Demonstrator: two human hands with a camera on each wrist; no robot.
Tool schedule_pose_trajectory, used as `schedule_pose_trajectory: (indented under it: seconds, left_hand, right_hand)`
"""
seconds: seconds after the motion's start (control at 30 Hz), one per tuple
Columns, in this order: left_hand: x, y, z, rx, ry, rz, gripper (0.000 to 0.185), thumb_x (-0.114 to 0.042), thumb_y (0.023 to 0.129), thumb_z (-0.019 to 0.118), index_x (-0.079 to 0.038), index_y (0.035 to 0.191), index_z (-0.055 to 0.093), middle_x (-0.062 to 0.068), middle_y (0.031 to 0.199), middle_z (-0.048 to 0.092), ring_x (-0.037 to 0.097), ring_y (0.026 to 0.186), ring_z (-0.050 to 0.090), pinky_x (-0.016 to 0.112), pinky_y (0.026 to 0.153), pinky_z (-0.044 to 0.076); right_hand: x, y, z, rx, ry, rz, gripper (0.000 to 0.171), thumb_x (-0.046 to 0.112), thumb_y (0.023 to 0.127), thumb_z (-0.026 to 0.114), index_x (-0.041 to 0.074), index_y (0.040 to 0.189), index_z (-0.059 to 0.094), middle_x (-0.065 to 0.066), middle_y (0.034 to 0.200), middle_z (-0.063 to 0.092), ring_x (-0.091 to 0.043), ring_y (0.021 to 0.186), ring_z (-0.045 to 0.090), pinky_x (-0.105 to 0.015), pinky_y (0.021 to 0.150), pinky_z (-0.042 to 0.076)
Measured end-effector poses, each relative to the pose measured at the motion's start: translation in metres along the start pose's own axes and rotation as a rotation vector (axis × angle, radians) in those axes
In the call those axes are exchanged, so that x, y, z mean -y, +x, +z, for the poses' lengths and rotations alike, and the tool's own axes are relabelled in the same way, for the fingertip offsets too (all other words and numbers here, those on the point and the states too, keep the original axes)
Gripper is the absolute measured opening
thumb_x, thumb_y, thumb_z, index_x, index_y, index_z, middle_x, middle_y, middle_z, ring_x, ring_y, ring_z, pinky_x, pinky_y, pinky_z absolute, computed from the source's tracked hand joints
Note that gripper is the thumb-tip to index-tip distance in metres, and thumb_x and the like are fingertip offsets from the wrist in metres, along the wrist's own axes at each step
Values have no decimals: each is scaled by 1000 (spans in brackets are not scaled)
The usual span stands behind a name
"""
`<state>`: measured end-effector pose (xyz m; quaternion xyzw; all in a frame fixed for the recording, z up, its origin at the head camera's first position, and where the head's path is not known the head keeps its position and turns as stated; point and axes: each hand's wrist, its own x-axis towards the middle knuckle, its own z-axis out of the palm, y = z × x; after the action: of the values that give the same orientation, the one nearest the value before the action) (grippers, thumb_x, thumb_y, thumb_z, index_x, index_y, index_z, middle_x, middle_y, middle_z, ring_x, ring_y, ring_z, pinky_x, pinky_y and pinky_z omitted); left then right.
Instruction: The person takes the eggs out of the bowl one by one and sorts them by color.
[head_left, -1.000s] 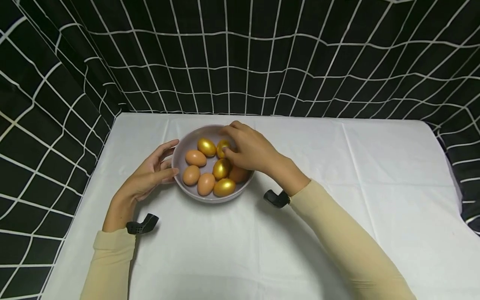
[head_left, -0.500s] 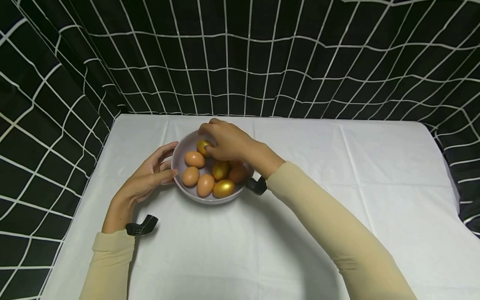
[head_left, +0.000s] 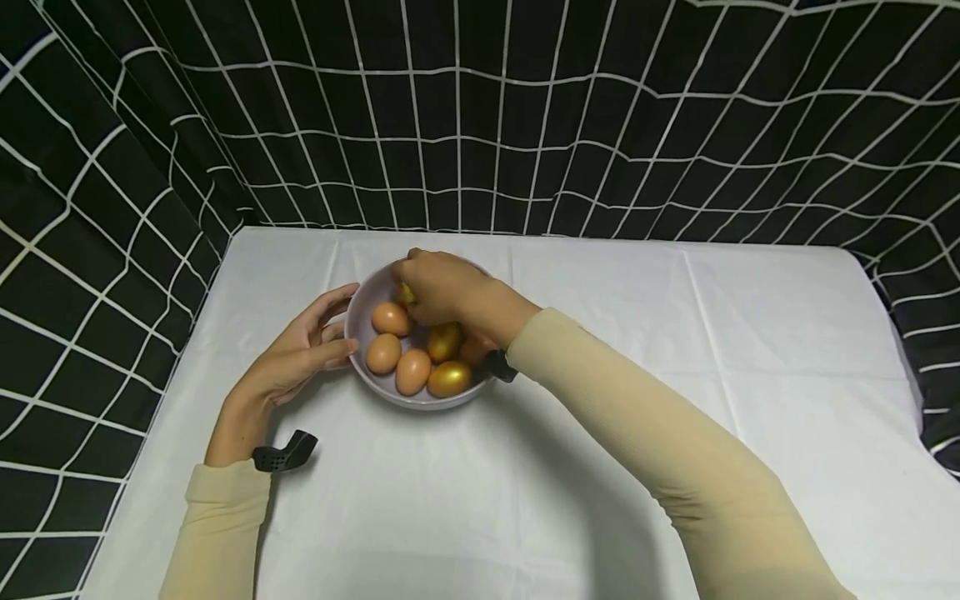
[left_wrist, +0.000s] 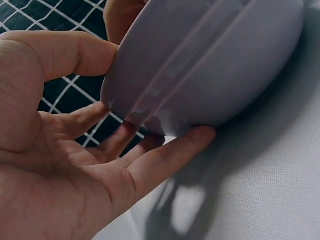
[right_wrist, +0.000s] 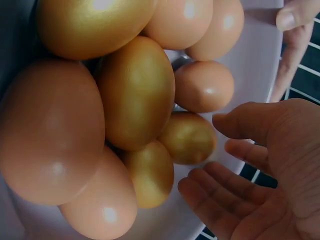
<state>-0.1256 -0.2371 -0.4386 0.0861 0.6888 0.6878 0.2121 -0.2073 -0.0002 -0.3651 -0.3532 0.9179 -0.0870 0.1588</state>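
A pale mauve bowl (head_left: 358, 321) holds several brown eggs (head_left: 412, 372) and several gold eggs (head_left: 450, 379). My left hand (head_left: 303, 350) holds the bowl's left side. Its thumb is on the rim, and its fingers touch the outer wall and underside in the left wrist view. My right hand (head_left: 442, 287) is inside the bowl at the back. In the right wrist view its thumb and fingertips stand around a gold egg (right_wrist: 189, 137), with a small gap showing below the egg. From the head view, the hand covers most of that egg and others behind it.
A white cloth (head_left: 645, 350) covers the table. Black fabric with a white grid (head_left: 480, 125) rises along the back and sides. A black wrist camera (head_left: 285, 451) sits at the left cuff, and another (head_left: 498, 365) hangs close to the bowl's right rim.
My right hand has moved left across the bowl, from the gold egg at the back right to the one at the back left. The left hand and the bowl stay nearly still.
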Motion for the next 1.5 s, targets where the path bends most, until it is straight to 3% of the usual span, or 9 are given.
schedule_pose_trajectory:
  seconds: [0.23, 0.53, 0.8, 0.97, 1.1, 1.33, 1.5]
  left_hand:
    - [0, -1, 1, -4, -10, 2, 82, 6, 98, 59, -12, 168, 20, 15, 170, 25, 21, 141, 50, 28, 95, 61]
    - [0, -1, 0, -6, 0, -1, 83, 6, 98, 60, -12, 169, 19, 16, 171, 24, 20, 141, 50, 28, 95, 61]
    - [4, 1, 1, 1, -5, 1, 83, 5, 99, 59, -11, 169, 18, 17, 172, 23, 24, 144, 48, 28, 95, 61]
    - [4, 1, -1, -2, -4, -1, 83, 5, 98, 60, -12, 169, 19, 16, 172, 23, 32, 148, 44, 29, 95, 62]
    - [1, 2, -3, -5, -9, 3, 83, 5, 98, 60, -13, 169, 20, 16, 171, 24, 31, 146, 46, 28, 95, 62]
    - [1, 0, -1, 5, -25, -8, 84, 6, 98, 60, -11, 168, 19, 17, 171, 23, 17, 139, 51, 28, 96, 61]
    - [4, 0, 1, 8, -26, 4, 83, 5, 98, 60, -12, 168, 20, 16, 170, 23, 18, 139, 51, 28, 95, 61]
  right_hand:
    - [3, 9, 5, 55, -57, -22, 25, 10, 93, 71, 11, 118, 70, -8, 121, 67, -26, 103, 64, -41, 99, 55]
    - [7, 14, 11, 100, -76, -9, 29, 10, 97, 70, 13, 126, 68, -7, 126, 67, -23, 108, 64, -38, 104, 55]
    - [5, 12, 13, 36, -53, -46, 37, 5, 94, 73, 13, 129, 70, -9, 126, 68, -25, 111, 67, -38, 105, 55]
    - [3, 7, 11, -31, -40, -69, 35, 5, 93, 72, 12, 127, 71, -10, 121, 66, -25, 104, 68, -38, 97, 58]
    - [0, -1, 5, -92, -24, -79, 37, 9, 91, 76, 11, 127, 68, -10, 118, 64, -25, 99, 67, -39, 90, 58]
    - [-8, -20, -1, -169, 137, -78, 43, 13, 92, 76, 12, 133, 65, -10, 121, 62, -27, 101, 64, -40, 93, 56]
    - [-19, -36, -3, -226, 267, -80, 42, 17, 93, 75, 13, 135, 66, -9, 125, 63, -26, 106, 62, -41, 96, 55]
